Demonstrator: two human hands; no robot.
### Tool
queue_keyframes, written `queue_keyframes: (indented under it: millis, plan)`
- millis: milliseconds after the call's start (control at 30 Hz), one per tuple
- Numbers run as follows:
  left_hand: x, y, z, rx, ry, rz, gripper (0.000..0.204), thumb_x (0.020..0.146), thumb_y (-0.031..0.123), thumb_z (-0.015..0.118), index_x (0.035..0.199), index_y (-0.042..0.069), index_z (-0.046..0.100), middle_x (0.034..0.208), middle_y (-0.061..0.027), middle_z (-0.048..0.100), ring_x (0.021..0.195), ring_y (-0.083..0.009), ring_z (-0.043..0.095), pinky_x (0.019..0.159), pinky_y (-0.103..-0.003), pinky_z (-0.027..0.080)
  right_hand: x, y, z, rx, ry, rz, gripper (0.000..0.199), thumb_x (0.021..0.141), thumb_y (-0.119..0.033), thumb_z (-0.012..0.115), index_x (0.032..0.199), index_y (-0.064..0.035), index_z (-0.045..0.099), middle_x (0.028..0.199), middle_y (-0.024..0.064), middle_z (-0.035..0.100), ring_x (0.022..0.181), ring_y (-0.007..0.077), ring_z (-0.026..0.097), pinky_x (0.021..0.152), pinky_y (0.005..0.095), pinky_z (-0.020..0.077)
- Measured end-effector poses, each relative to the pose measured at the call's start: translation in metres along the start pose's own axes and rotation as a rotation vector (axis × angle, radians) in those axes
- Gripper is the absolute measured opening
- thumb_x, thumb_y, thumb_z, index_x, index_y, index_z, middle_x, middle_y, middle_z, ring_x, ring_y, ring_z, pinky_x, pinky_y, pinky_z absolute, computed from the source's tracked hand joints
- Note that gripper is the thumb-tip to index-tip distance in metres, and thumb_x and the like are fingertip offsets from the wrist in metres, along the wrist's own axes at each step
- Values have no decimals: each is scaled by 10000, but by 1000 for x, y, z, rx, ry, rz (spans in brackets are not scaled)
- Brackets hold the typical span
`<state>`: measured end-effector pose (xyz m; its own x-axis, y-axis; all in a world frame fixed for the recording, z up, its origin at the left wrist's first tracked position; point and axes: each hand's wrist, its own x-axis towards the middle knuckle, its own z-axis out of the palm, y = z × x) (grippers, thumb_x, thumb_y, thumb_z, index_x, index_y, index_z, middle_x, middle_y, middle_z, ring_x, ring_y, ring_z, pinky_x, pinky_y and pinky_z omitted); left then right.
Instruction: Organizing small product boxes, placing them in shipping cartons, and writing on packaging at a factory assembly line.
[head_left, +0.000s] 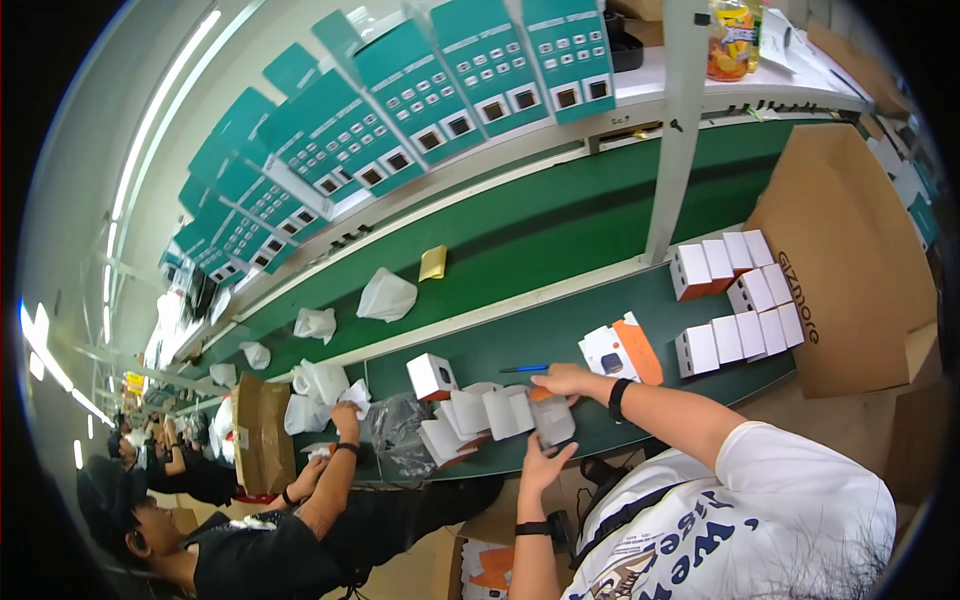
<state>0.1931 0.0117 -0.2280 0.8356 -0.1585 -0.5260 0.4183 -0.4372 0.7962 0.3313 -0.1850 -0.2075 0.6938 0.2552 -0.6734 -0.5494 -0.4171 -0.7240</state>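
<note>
Both hands are on a small pale grey box with a bit of orange, held just over the near edge of the green table. My left hand grips its lower end, with the thumb spread to the side. At its upper end, my right hand has its fingers closed; the fingertips are partly hidden. Several white boxes with raised flaps stand in a row left of my hands. A blue pen lies by my right fingers. Flat white-and-orange printed cartons lie beyond my right wrist.
Closed white boxes stand in rows at right, beside a large brown carton. One upright white box and a dark plastic bag are to the left. A co-worker handles white bags there. Teal boxes line the shelf above.
</note>
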Motion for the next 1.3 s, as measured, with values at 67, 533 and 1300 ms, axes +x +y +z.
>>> queue_keyframes:
  millis: [67, 533, 1300]
  plan:
    - [5, -11, 3, -49, 149, 55, 1027, 771, 396, 922, 1464, -108, 357, 1350, -252, 608, 1105, -310, 706, 871, -385, 586, 3, 17, 10, 392, 33, -70, 749, 1009, -617, 533, 1330, 60, 549, 1175, 248, 641, 1016, 356, 713, 813, 454, 624]
    - [-35, -13, 19, 23, 77, -7, 418, 900, 236, 823, 1201, -10, 673, 1085, -154, 747, 957, -192, 719, 866, -322, 572, -33, 119, -85, -504, 747, 77, 1045, 517, -288, 1022, 1371, -64, 462, 1371, 162, 426, 1285, 410, 440, 1052, 591, 421]
    - [-47, 159, 51, -295, 169, 437, 383, 900, 147, 781, 1198, -69, 676, 982, -166, 760, 872, -210, 736, 847, -333, 564, -205, 34, -86, 588, 232, -728, 275, 884, -23, 758, 1034, -28, 528, 1109, 125, 634, 1000, 236, 669, 809, 357, 559]
